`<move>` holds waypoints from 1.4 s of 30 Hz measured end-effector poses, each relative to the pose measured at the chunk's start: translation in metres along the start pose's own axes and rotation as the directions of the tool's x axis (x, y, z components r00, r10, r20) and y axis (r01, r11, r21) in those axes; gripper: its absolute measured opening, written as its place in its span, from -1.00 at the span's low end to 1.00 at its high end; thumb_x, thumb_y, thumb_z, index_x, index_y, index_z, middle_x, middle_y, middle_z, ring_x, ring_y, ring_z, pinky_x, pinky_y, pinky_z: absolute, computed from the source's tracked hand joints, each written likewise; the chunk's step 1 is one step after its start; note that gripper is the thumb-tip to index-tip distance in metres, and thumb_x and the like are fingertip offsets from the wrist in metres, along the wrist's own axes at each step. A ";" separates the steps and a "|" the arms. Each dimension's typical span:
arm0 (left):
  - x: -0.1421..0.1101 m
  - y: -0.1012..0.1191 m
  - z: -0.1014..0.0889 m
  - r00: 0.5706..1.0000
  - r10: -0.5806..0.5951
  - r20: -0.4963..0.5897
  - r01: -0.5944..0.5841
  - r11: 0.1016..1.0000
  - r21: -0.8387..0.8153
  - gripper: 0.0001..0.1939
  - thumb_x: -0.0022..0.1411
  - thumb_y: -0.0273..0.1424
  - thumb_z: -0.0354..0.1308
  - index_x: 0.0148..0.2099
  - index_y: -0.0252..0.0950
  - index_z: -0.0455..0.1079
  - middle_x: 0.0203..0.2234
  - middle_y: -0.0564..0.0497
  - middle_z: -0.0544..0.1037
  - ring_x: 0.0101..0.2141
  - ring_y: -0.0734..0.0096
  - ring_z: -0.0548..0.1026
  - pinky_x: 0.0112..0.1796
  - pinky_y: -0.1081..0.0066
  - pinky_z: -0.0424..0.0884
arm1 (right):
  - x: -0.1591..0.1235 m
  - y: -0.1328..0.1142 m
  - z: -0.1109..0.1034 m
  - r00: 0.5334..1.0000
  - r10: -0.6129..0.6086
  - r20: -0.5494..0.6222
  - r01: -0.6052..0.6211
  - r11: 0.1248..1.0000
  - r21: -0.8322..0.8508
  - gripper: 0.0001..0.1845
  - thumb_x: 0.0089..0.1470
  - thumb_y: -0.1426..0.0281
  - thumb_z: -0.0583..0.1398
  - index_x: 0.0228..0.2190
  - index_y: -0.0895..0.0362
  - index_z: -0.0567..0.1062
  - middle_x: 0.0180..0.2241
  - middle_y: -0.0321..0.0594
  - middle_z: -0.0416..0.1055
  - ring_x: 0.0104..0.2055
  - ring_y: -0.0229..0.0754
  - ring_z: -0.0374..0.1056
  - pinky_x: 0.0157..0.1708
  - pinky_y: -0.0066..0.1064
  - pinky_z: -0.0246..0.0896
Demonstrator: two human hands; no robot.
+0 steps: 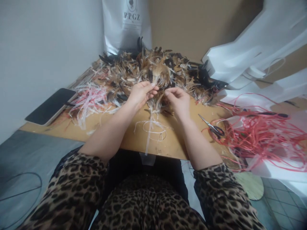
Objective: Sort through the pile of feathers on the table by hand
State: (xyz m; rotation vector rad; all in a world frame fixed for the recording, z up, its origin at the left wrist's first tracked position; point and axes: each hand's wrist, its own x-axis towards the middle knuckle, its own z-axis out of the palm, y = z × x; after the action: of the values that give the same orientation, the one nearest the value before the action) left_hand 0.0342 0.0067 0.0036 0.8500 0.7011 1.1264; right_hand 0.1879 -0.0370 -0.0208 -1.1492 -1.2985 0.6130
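Pinched between the thumb and fingers of my left hand (144,92) is a tan feather bunch (159,71) with a pale base, its tips pointing away from me. My right hand (178,99) is beside it, thumb and fingertips pressed together; whatever they grip is too small to make out. Behind both hands spreads a big heap of brown, white and black feathers (129,68). Nearer me, under the hands, another feather tuft (153,105) lies with white string (155,127) looped on the tabletop and a pale strip reaching the front edge.
On the wooden table (129,140), a phone (51,105) lies left, beside pink and white strips (90,99). Scissors (212,126) lie right, near tangled red strips (261,140). A printed silver bag (127,28) stands behind; white foam pieces (254,48) are at right.
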 end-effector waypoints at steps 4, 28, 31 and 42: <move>-0.003 0.000 0.002 0.985 -0.160 0.070 0.165 0.984 -0.070 -0.89 0.25 -0.60 0.17 -0.35 -0.41 0.40 -0.50 0.00 0.59 -0.60 0.69 0.48 -0.59 0.72 0.31 | 0.005 -0.001 -0.011 0.966 -0.149 -0.209 0.166 0.984 0.068 -0.83 0.02 0.26 0.30 -0.38 0.09 0.50 -0.46 -0.35 0.46 -0.47 -0.33 0.35 -0.36 -0.40 0.34; -0.001 0.003 -0.005 0.975 -0.156 0.160 0.168 0.984 -0.062 -0.89 0.21 -0.61 0.19 -0.37 -0.42 0.49 -0.45 -0.02 0.60 -0.57 0.74 0.46 -0.56 0.74 0.31 | -0.010 -0.007 -0.010 0.925 -0.378 0.048 0.362 0.833 -0.418 -0.79 0.14 0.32 0.15 -0.25 0.05 0.57 -0.10 -0.07 0.41 0.00 -0.04 0.34 -0.01 -0.09 0.28; -0.001 0.004 -0.005 0.985 -0.055 0.161 0.039 0.994 0.098 -0.90 0.18 -0.50 0.28 -0.39 -0.43 0.51 -0.56 0.00 0.56 -0.63 0.74 0.39 -0.61 0.72 0.23 | -0.003 -0.010 -0.014 0.989 -0.144 -0.045 0.131 0.969 -0.210 -0.80 0.08 0.28 0.20 -0.30 0.10 0.57 -0.28 -0.16 0.49 -0.25 -0.16 0.38 -0.23 -0.27 0.34; -0.006 -0.006 0.000 0.978 0.046 0.204 -0.101 0.958 0.267 -0.81 0.11 -0.42 0.35 -0.48 -0.39 0.48 -0.56 -0.01 0.58 -0.66 0.71 0.38 -0.61 0.66 0.21 | -0.004 -0.023 -0.014 0.876 0.370 0.311 -0.427 0.894 0.139 -0.62 -0.31 0.18 0.46 -0.55 0.19 0.52 -0.63 -0.33 0.42 -0.69 -0.45 0.11 -0.70 -0.55 -0.11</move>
State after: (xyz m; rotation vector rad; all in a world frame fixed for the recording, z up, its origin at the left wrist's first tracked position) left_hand 0.0354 -0.0006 -0.0008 1.2166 0.6749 1.0066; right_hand 0.1950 -0.0535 -0.0003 -1.1988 -1.1973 1.2260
